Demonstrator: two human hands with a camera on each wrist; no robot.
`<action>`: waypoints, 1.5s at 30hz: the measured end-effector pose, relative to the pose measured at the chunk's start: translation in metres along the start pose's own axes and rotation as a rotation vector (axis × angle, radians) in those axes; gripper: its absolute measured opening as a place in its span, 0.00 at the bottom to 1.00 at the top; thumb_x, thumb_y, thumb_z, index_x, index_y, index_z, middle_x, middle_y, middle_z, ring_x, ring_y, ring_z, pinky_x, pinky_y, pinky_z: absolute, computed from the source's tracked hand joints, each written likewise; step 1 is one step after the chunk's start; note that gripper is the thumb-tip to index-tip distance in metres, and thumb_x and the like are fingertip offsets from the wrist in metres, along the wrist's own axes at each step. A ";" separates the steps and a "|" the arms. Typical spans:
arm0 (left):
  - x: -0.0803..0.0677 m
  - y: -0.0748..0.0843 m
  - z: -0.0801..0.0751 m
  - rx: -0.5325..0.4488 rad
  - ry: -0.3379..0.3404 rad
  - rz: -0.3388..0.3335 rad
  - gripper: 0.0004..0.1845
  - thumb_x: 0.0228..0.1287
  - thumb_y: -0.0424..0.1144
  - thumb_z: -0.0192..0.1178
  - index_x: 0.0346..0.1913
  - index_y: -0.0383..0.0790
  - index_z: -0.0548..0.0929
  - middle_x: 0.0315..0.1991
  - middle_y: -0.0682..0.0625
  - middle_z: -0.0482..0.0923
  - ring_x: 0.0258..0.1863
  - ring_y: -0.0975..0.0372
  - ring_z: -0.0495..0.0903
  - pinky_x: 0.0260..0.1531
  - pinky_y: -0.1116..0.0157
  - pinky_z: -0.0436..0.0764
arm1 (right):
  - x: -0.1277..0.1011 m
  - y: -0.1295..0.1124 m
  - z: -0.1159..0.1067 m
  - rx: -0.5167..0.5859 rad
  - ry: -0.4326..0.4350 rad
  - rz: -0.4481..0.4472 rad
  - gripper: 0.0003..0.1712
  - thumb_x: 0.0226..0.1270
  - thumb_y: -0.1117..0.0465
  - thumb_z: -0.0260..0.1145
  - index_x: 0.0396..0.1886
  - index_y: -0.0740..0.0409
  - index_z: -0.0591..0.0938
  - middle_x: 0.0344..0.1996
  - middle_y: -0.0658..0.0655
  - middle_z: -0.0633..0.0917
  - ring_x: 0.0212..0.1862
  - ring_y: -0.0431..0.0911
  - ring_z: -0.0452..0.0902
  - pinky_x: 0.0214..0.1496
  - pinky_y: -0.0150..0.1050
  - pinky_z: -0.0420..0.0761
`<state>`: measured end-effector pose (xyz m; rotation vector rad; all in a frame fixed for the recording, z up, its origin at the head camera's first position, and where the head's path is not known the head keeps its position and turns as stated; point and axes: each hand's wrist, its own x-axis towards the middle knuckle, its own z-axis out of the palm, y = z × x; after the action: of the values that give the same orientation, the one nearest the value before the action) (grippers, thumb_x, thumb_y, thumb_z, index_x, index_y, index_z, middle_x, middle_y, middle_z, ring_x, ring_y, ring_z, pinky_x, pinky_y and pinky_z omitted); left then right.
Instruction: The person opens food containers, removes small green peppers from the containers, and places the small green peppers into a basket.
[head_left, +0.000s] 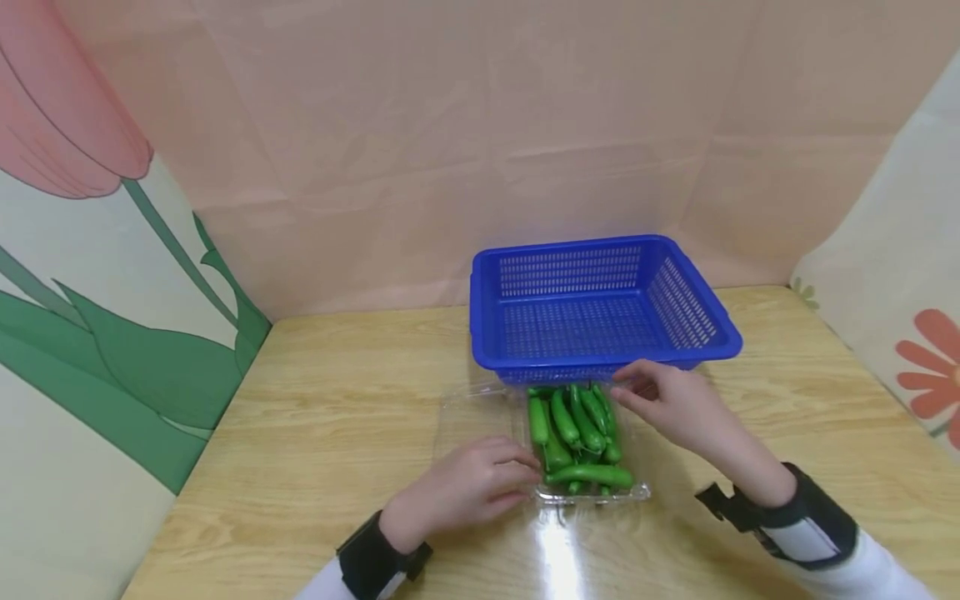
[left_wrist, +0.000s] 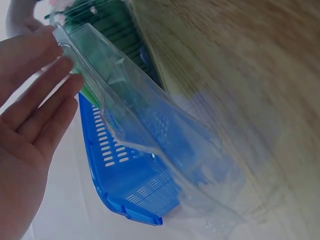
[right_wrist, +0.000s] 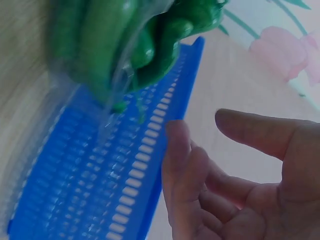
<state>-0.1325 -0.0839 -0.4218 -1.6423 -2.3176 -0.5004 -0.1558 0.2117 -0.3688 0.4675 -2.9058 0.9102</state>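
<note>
Head view: peppers point(head_left: 581, 425) are lying in the box point(head_left: 639, 492) before the basket point(head_left: 486, 308). Left wrist: the left hand point(left_wrist: 22, 160) is extending relaxed fingers by the box, gripping nothing; light steadying should help. Right wrist: the right hand point(right_wrist: 255, 210) is holding thumb and fingers apart, empty; gentle pinching should suit.

Your left hand point(head_left: 472, 483) and right hand point(head_left: 678, 404) are bare. You wear a white left sleeve point(head_left: 326, 584) and a matching right sleeve point(head_left: 873, 575). A wide black left band point(head_left: 366, 554) and right band point(head_left: 831, 518) wrap your wrists; the right one bears a pale rectangular patch point(head_left: 807, 540), and a small, notched black bracket point(head_left: 738, 510) juts from it.
</note>
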 end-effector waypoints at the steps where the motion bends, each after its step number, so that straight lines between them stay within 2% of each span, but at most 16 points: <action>1: 0.000 0.000 0.000 0.011 0.000 0.003 0.13 0.56 0.39 0.66 0.46 0.45 0.84 0.49 0.53 0.82 0.51 0.65 0.78 0.61 0.75 0.70 | 0.001 -0.004 0.001 -0.008 -0.001 -0.003 0.16 0.65 0.54 0.64 0.45 0.60 0.82 0.32 0.53 0.86 0.34 0.45 0.82 0.33 0.38 0.83; 11: 0.001 0.002 0.000 0.003 0.009 0.003 0.12 0.57 0.39 0.65 0.45 0.44 0.84 0.48 0.53 0.82 0.52 0.65 0.78 0.61 0.75 0.70 | 0.016 -0.038 0.017 -0.021 -0.072 -0.055 0.13 0.59 0.58 0.68 0.40 0.61 0.83 0.28 0.52 0.86 0.31 0.42 0.82 0.31 0.36 0.83; 18: 0.001 0.002 -0.001 0.046 -0.009 0.012 0.12 0.59 0.39 0.64 0.46 0.45 0.84 0.48 0.54 0.82 0.52 0.66 0.78 0.62 0.75 0.69 | 0.025 -0.049 0.024 -0.165 -0.164 -0.019 0.16 0.56 0.52 0.70 0.38 0.59 0.84 0.26 0.50 0.86 0.28 0.40 0.81 0.28 0.37 0.81; 23: 0.001 0.003 -0.002 0.016 -0.015 -0.003 0.12 0.59 0.39 0.64 0.46 0.45 0.84 0.49 0.54 0.81 0.53 0.66 0.77 0.62 0.75 0.69 | 0.027 -0.052 0.029 -0.241 -0.222 -0.002 0.19 0.53 0.47 0.72 0.34 0.58 0.84 0.24 0.48 0.84 0.23 0.38 0.76 0.23 0.34 0.77; 30: 0.000 0.003 -0.001 0.006 -0.005 -0.003 0.12 0.58 0.38 0.64 0.46 0.44 0.84 0.48 0.53 0.82 0.52 0.65 0.77 0.62 0.76 0.69 | 0.029 -0.051 0.038 -0.290 -0.224 -0.024 0.25 0.47 0.42 0.74 0.31 0.58 0.80 0.18 0.48 0.74 0.20 0.40 0.68 0.18 0.32 0.68; 40: 0.001 0.004 -0.002 0.035 -0.014 -0.006 0.12 0.58 0.39 0.65 0.46 0.44 0.84 0.49 0.54 0.82 0.52 0.66 0.78 0.61 0.76 0.69 | 0.033 -0.047 0.040 -0.248 -0.234 -0.092 0.24 0.46 0.44 0.75 0.26 0.59 0.77 0.16 0.49 0.72 0.19 0.40 0.66 0.17 0.30 0.66; 45: 0.000 0.004 -0.002 0.048 -0.023 -0.010 0.12 0.59 0.39 0.64 0.46 0.45 0.84 0.49 0.54 0.81 0.53 0.66 0.77 0.62 0.75 0.69 | 0.035 -0.047 0.040 -0.209 -0.258 -0.067 0.22 0.46 0.47 0.76 0.20 0.55 0.74 0.14 0.47 0.71 0.17 0.39 0.65 0.17 0.30 0.65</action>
<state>-0.1291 -0.0831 -0.4198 -1.6241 -2.3367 -0.4269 -0.1739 0.1435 -0.3707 0.7080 -3.1447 0.5659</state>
